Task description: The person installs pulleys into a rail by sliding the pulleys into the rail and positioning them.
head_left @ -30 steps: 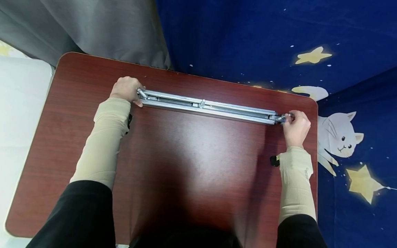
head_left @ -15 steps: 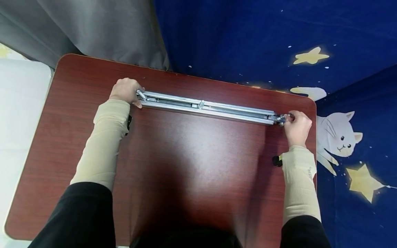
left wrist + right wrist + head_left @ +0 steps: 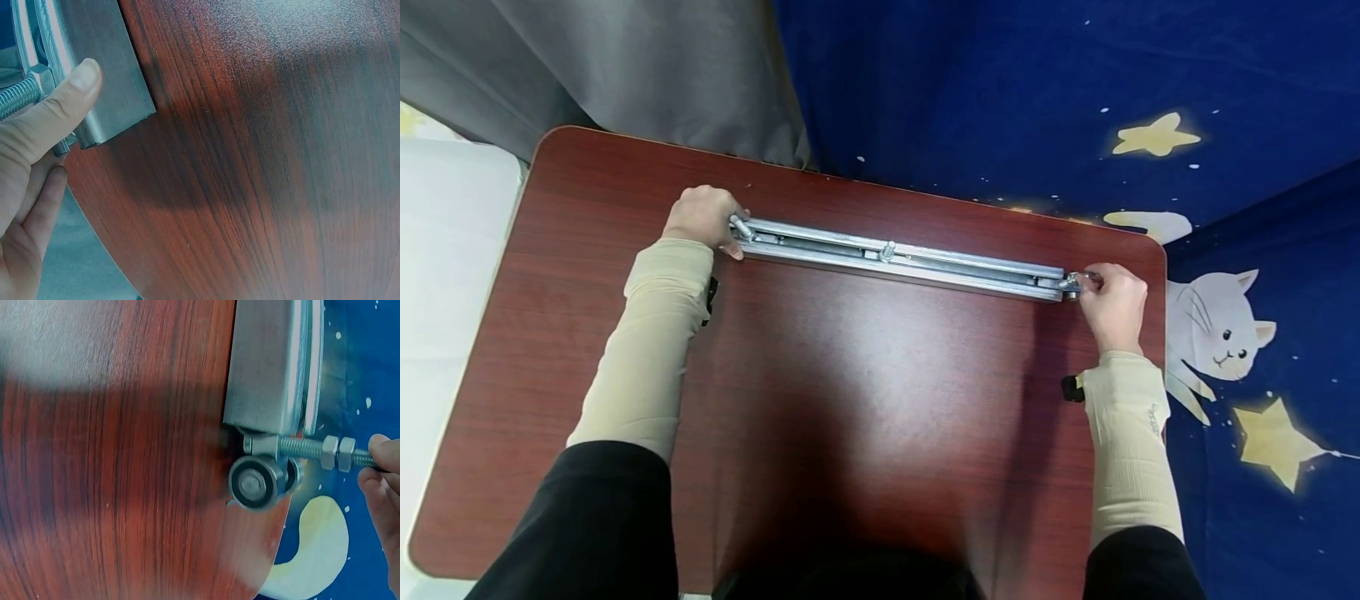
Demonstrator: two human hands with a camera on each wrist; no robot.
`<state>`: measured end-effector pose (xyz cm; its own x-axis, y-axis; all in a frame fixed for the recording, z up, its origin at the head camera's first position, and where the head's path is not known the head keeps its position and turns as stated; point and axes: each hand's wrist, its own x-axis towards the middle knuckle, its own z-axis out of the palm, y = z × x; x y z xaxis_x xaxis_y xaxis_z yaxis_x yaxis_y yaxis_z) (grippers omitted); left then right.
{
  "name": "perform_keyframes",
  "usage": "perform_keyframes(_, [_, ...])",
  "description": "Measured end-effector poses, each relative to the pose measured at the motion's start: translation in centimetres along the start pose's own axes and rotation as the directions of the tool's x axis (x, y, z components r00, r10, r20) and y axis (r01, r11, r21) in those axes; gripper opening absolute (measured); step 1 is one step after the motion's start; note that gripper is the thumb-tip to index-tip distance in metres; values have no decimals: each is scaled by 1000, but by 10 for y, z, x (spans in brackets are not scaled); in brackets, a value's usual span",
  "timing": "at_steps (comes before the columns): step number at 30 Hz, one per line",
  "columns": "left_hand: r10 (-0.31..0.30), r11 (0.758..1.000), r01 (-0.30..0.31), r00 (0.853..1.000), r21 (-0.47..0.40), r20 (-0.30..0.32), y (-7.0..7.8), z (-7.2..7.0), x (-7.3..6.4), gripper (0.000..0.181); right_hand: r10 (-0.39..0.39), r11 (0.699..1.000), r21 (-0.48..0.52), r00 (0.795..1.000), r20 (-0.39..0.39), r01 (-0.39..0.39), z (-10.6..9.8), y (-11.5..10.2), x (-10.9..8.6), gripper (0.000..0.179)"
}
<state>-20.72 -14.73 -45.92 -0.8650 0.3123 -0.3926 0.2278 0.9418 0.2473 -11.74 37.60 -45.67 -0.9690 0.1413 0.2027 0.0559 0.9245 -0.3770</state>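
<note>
A long silver metal channel rail [image 3: 970,280] lies across the table with its slot facing up. My left hand [image 3: 702,218] grips its left end, the thumb pressed on the rail's side wall in the left wrist view. Beside that thumb a threaded bolt [image 3: 17,100] sticks out of the slot. Another bolt [image 3: 888,250] stands up midway along the rail. My right hand [image 3: 1114,307] pinches the tip of a threaded bolt [image 3: 300,447] carrying two nuts [image 3: 337,454]. This bolt belongs to a roller carriage, whose wheel [image 3: 253,482] shows outside the rail's right end.
The red-brown wooden table [image 3: 880,383] has rounded corners. A grey curtain [image 3: 662,75] and a blue curtain [image 3: 1000,92] with stars and a cat hang behind and to the right. A white surface [image 3: 452,275] adjoins the left side.
My right hand has shifted slightly left with the roller carriage, bringing it closer to the rail's end. The left hand and the rail stay nearly still.
</note>
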Motion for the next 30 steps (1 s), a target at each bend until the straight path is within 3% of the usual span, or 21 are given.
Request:
perform_keyframes(13, [2,1000,-2,1000,0,2,1,1,0,62,-82,996,27,995,59,81,6,-19,4,11])
perform_keyframes(24, [11,1000,-11,1000,2,15,4,1,-1,62,-88,996,32,991,100,85,10,-27,2,12])
perform_keyframes(30, [-35,999,36,999,-15,39,0,3,-5,64,-67,997,44,993,101,62,15,-27,-2,12])
